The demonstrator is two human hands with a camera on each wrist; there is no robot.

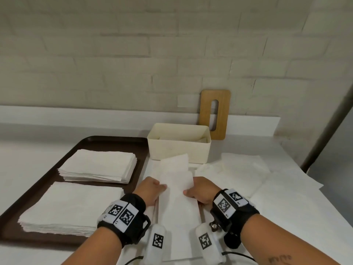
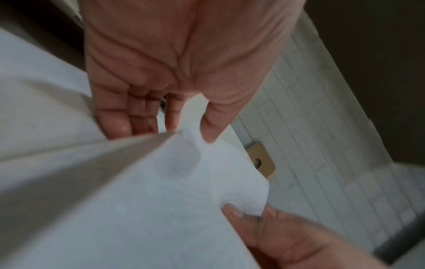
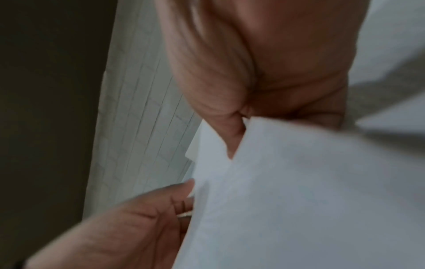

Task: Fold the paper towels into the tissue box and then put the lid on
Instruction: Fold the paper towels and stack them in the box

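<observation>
My left hand (image 1: 151, 189) and right hand (image 1: 201, 190) each pinch one long edge of a paper towel (image 1: 176, 188), a thin, soft white strip lifted off the counter (image 1: 286, 217) in front of the tissue box (image 1: 179, 148). The box is cream, rectangular, open-topped. Its lid (image 1: 214, 114), a flat wooden panel with rounded corners and an oval slot, leans upright on the brick wall behind. Left of the box, a dark brown tray (image 1: 107, 144) holds two stacks of square towels (image 1: 99, 165). The left wrist view alone shows my thumb on top and fingers (image 2: 115, 120) beneath the sheet; the right wrist view is blurred, my grip partly hidden.
</observation>
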